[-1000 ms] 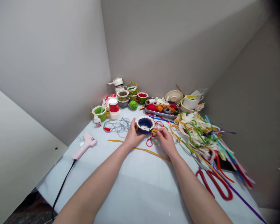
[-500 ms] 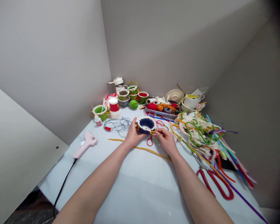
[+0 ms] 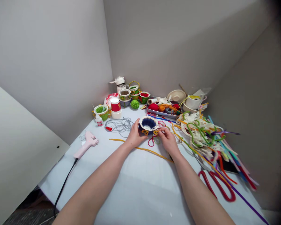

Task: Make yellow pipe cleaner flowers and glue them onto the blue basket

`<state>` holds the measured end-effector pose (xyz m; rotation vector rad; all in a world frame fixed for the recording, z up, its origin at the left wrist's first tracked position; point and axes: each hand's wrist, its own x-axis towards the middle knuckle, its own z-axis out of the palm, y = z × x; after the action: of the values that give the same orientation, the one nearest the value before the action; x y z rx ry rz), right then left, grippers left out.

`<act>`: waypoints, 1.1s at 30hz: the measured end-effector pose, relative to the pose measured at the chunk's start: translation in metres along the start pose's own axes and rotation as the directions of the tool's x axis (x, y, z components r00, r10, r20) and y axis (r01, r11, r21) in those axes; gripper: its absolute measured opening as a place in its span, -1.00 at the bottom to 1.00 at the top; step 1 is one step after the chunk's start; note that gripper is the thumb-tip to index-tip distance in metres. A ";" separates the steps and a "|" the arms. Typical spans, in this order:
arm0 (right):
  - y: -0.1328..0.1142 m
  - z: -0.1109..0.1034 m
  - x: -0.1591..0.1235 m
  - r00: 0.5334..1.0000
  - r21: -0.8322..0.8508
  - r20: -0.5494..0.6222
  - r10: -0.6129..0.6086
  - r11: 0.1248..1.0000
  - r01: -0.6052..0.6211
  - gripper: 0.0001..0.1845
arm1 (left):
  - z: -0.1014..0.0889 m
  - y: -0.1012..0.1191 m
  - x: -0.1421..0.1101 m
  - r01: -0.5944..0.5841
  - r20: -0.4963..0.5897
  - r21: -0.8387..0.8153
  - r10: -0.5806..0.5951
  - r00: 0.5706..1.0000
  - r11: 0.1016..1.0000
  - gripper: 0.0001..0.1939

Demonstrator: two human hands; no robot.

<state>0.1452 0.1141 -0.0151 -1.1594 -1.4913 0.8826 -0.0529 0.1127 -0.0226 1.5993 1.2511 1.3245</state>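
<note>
A small dark blue basket (image 3: 148,123) with a white lacy rim and yellow trim is held above the table in the middle of the head view. My left hand (image 3: 134,135) is closed around its left side, thumb low on the front. At the right side, the fingers of my right hand (image 3: 166,137) pinch the yellow trim (image 3: 155,132) on the basket wall. Below the basket lies a looped red cord (image 3: 151,141). A yellow yarn strand (image 3: 150,151) stretches across the table under both wrists.
To the left lie a pink glue gun (image 3: 86,145) with a black cable, a small glue bottle (image 3: 98,120) and tangled grey cord (image 3: 121,125). Finished baskets (image 3: 144,97) and a tray of yarn (image 3: 164,114) stand behind. Red-handled scissors (image 3: 221,187) and heaped ribbons (image 3: 201,131) are at right.
The basket has turned in my hands, so more yellow trim now faces me along its front. Both hands remain on it; the view has shifted slightly.
</note>
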 end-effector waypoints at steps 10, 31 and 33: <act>0.001 -0.002 0.002 1.000 -0.014 -0.027 0.006 1.000 -0.006 -0.81 | 0.002 -0.005 0.001 0.038 -0.045 0.062 -0.035 0.998 0.997 0.02; 0.010 -0.003 0.006 0.999 0.003 -0.053 0.001 1.000 0.000 -0.80 | 0.000 0.005 -0.001 -0.016 -0.048 0.163 0.024 0.999 0.987 0.09; 0.010 -0.003 0.006 0.999 -0.003 -0.054 0.002 1.000 -0.002 -0.80 | 0.000 0.006 -0.002 -0.028 -0.036 0.158 0.035 0.999 0.987 0.07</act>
<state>0.1507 0.1228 -0.0224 -1.1777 -1.4488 0.8445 -0.0519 0.1086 -0.0178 1.7159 1.3894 1.3093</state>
